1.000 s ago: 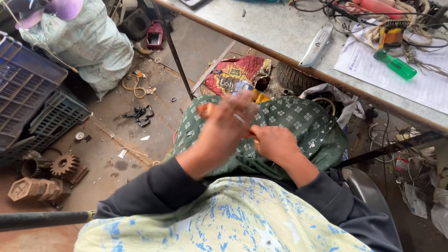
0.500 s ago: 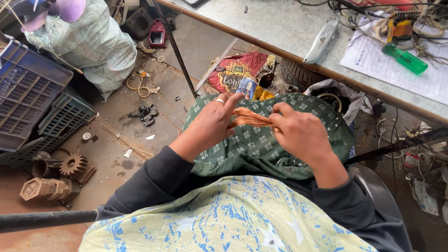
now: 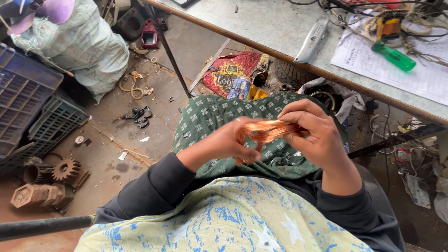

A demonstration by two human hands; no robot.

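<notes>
At the frame's centre, the left hand (image 3: 233, 142) and right hand (image 3: 317, 133) both had their fingers clamped on a bundle of copper wire (image 3: 273, 130), stretched between them above the green patterned cloth (image 3: 210, 116) on the lap

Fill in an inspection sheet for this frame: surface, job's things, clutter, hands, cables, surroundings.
Surface: pale worktable at upper right, with a lined paper sheet.
Job's things: bundle of copper wire held over the lap.
Clutter: green-handled screwdriver, grey utility knife, rusty gear, red printed bag on the floor.
Hands: left hand and right hand both grip the copper wire.
Cables: tangled wires on the worktable.
Surroundings: dirt floor, blue crates, pale sack.
</notes>
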